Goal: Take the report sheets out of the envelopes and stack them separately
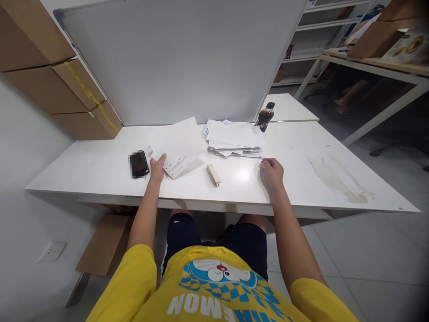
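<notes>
Head view: the left hand (157,167) pinches loose sheets (185,142), fingers closed on their left edge; the right hand (274,173) curls its fingers beside the paper stack (236,134), any grip unclear. Some paper is raised; the stack and untouched stapler (213,175) lie on the counter (243,185).

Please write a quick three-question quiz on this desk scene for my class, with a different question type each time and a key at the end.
1. Multiple choice: What does the left hand hold?
A) a mug
B) paper
C) a ruler

2. True or false: The stapler lies on the desk between the left hand and the right hand.

3. Fill in the blank: From the person's view, the bottle stands near the ____ end of the stack of sheets.

Key: 1. B; 2. true; 3. right
</notes>
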Tool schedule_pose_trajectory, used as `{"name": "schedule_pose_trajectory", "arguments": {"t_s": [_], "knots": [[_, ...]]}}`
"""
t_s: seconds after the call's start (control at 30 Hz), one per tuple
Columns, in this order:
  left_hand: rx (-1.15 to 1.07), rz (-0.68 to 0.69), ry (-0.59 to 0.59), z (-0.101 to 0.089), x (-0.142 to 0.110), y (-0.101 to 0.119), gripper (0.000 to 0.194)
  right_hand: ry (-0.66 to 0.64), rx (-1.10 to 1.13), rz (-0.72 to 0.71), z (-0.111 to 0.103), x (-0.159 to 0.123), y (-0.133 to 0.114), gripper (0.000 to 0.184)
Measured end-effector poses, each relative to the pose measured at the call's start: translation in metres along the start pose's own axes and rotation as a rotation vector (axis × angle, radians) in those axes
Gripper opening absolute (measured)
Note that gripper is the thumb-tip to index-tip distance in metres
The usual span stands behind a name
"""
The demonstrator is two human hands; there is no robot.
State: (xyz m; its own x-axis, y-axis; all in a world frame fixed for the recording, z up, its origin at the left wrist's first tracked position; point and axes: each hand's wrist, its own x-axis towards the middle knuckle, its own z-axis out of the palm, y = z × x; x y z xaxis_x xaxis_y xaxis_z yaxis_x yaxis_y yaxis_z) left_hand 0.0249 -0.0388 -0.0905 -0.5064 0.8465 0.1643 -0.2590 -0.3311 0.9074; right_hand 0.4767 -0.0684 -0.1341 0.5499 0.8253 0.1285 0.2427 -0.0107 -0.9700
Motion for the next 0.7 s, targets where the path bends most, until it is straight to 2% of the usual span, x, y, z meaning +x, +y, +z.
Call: {"name": "schedule_pose_trajectory", "arguments": {"t_s": [0.13,0.3,0.4,0.57,0.7], "knots": [[0.007,-0.042,-0.064,-0.002,-0.002,0.001,0.052,-0.001,-0.005,-0.017,0.000,0.000,-0.002,0.018],[-0.008,0.050,-0.091,-0.002,-0.002,0.001,0.058,0.006,-0.027,-0.015,-0.002,-0.002,-0.007,0.018],[-0.005,0.057,-0.142,-0.001,-0.003,0.001,0.060,0.007,-0.044,-0.009,-0.002,-0.004,-0.010,0.017],[0.000,-0.079,-0.238,0.000,-0.009,0.004,0.061,0.017,-0.044,-0.006,-0.003,-0.004,-0.011,0.016],[0.115,-0.189,-0.225,0.001,-0.014,0.006,0.050,0.012,-0.035,-0.017,-0.002,-0.001,-0.007,0.016]]}}
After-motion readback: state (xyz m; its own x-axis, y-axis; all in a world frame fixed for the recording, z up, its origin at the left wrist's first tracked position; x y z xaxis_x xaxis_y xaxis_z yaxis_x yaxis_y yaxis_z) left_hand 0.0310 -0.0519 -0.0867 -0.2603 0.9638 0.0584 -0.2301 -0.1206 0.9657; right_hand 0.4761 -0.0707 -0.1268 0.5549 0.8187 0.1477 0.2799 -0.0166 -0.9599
